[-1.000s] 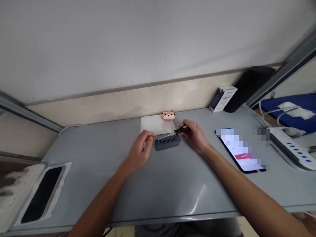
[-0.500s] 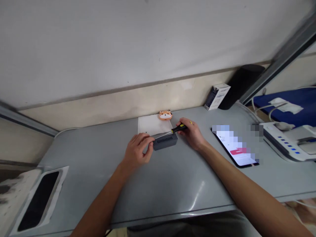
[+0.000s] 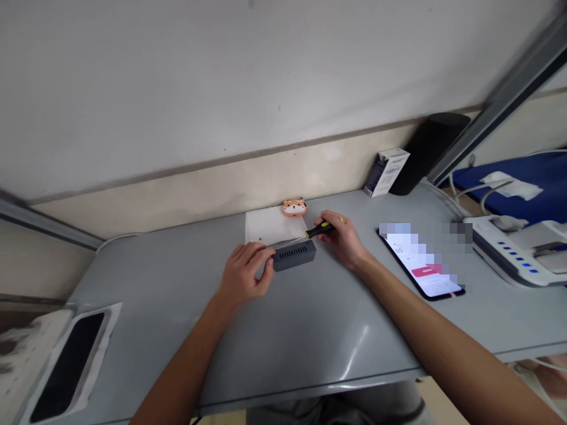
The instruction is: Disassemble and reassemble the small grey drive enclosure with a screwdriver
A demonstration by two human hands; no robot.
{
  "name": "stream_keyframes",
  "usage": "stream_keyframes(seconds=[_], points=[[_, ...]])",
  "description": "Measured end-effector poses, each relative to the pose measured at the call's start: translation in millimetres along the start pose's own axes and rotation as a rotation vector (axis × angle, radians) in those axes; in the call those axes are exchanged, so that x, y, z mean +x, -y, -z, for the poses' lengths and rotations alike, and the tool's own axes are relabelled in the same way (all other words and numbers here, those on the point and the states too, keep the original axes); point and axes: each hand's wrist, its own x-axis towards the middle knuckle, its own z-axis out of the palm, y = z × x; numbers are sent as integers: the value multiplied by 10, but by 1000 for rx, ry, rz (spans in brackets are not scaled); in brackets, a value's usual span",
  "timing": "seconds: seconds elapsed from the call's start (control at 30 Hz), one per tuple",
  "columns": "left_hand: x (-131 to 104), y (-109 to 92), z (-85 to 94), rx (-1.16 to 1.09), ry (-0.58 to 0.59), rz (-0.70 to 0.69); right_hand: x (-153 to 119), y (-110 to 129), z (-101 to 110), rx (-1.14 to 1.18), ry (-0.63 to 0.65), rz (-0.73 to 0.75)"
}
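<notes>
My right hand [image 3: 340,238] is closed around the black and yellow handle of a screwdriver [image 3: 321,228]. Its thin metal shaft points left, along the back edge of a dark grey box with vent slots [image 3: 295,256]. At the box's left end, my left hand [image 3: 248,271] grips it between thumb and fingers. The screwdriver's tip lies at the left fingertips, and what it touches there is hidden. Just behind the box is a white sheet [image 3: 268,224] with a tiny dark speck on it. An orange dog-face case [image 3: 295,207] sits on the sheet's far right corner.
A lit smartphone [image 3: 425,265] lies right of my right arm, with a white power strip [image 3: 509,254] beyond it. A small carton [image 3: 386,172] and a black cylinder [image 3: 432,150] stand at the back wall. A dark phone-like slab [image 3: 68,366] lies at the left.
The view has shifted slightly. Both hands, the screwdriver and the grey box keep nearly the same positions relative to each other.
</notes>
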Motion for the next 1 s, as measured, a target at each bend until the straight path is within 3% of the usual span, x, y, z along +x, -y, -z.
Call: stream_keyframes(seconds=[0.13, 0.33, 0.53, 0.7, 1.0], points=[[4, 2, 3, -3, 55, 4, -10, 3, -1, -29, -15, 28], [18, -48, 8, 30, 46, -38, -94, -17, -74, -229, 176, 71], [-80, -171, -55, 78, 7, -46, -118, -36, -100, -323, 245, 102], [-162, -287, -138, 43, 80, -128, -103, -93, -74, -348, 295, 62], [-105, -239, -211, -1, 51, -70, -134, -38, -104, -279, 211, 14]])
